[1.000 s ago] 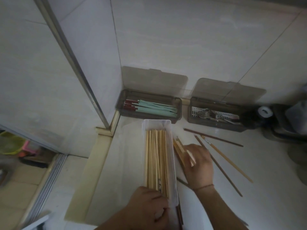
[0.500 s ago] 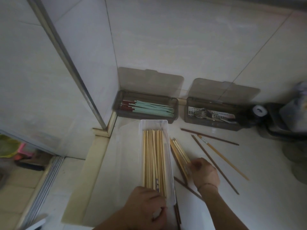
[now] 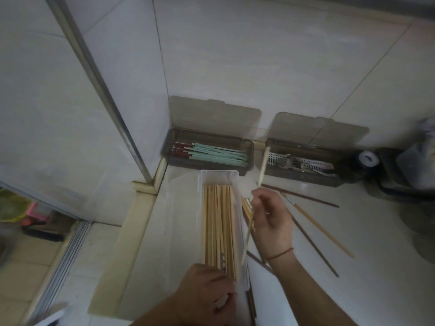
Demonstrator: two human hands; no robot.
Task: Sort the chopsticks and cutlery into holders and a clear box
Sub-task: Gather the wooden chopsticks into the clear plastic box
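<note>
A clear box (image 3: 219, 178) lies lengthwise on the counter, filled with several pale wooden chopsticks (image 3: 219, 227). My left hand (image 3: 209, 295) grips the box's near end. My right hand (image 3: 270, 220) is raised just right of the box and pinches a pale chopstick (image 3: 263, 167) that runs from below the hand up past it. More pale chopsticks (image 3: 246, 205) lie beside the box under that hand. Dark chopsticks (image 3: 313, 245) and one light chopstick (image 3: 324, 231) lie loose to the right. The left grey holder (image 3: 207, 151) holds green chopsticks; the right grey holder (image 3: 303, 161) holds forks.
Both holders stand against the tiled wall with lids open. A dark appliance with a white knob (image 3: 367, 158) stands at the far right. A metal door frame (image 3: 98, 90) and the counter's left edge (image 3: 122, 243) bound the left side; floor lies below.
My right hand has lifted from the pile beside the box and now holds a pale chopstick up in the air. My left hand has stayed on the box's near end.
</note>
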